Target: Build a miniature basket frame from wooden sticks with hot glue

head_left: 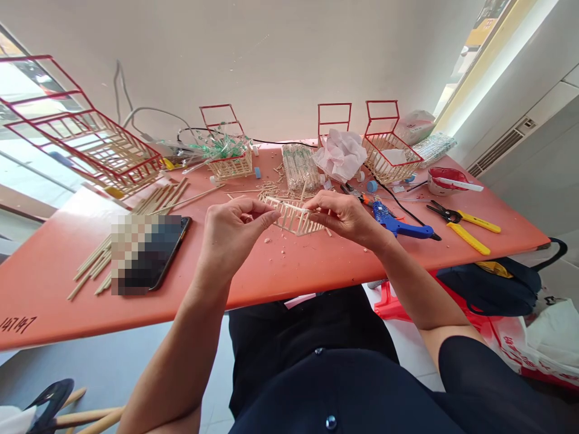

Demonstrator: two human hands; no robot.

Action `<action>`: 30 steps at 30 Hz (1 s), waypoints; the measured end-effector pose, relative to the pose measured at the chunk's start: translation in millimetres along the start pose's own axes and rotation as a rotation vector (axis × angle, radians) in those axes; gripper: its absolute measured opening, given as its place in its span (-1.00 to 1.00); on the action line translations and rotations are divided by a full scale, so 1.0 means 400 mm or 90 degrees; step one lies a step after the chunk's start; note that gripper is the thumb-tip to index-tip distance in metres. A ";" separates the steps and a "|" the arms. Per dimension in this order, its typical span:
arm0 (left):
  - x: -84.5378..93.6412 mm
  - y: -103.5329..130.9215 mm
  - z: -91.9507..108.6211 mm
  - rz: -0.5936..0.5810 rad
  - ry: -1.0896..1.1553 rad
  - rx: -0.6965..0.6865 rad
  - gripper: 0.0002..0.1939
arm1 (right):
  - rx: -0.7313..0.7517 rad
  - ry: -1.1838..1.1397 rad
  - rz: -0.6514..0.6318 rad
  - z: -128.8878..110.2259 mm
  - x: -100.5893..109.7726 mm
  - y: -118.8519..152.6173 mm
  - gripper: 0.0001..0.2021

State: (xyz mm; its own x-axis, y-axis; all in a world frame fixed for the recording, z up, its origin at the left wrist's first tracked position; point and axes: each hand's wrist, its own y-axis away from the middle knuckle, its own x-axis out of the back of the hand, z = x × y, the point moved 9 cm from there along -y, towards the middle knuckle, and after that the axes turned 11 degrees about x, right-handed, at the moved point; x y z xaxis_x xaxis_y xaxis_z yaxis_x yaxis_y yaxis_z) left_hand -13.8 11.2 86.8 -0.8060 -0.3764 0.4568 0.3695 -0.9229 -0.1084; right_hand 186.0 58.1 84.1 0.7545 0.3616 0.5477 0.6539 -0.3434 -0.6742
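Observation:
A small frame of pale wooden sticks stands on the orange table between my hands. My left hand pinches the left end of its top edge between thumb and index finger. At the right part of the same top edge, the fingers of my right hand are closed on the frame. Cut stick pieces lie just behind it, and small crumbs are scattered in front. To the right of my right hand lies a blue glue gun.
The orange table also bears a phone and long sticks at left, yellow-handled pliers at right. Behind stand red-rimmed stick carts, a wrapped bundle, crumpled white material and a red bowl.

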 end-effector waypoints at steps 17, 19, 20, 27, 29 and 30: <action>-0.001 0.027 0.043 0.031 -0.138 -0.091 -0.87 | -0.038 0.018 -0.016 0.005 -0.014 0.005 -0.64; -0.002 0.030 0.047 0.027 -0.143 -0.100 -0.86 | -0.036 0.018 -0.017 0.002 -0.016 0.004 -0.63; -0.002 0.031 0.049 0.026 -0.145 -0.105 -0.85 | -0.035 0.017 -0.018 0.000 -0.017 0.004 -0.62; -0.009 0.037 0.065 0.016 -0.168 -0.129 -0.83 | -0.045 0.019 -0.019 -0.001 -0.017 0.003 -0.59; -0.010 0.036 0.064 0.013 -0.174 -0.125 -0.83 | -0.047 0.020 -0.019 -0.001 -0.017 0.003 -0.59; -0.011 0.035 0.062 0.010 -0.174 -0.125 -0.83 | -0.046 0.019 -0.018 -0.001 -0.017 0.003 -0.59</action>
State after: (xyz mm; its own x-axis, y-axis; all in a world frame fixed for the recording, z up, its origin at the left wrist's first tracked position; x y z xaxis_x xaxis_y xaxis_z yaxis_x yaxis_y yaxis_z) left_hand 6.5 1.8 105.3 -0.6369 -0.3798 0.6709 0.2641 -0.9250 -0.2731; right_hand 181.8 54.8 79.8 0.7359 0.3465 0.5817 0.6769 -0.3954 -0.6209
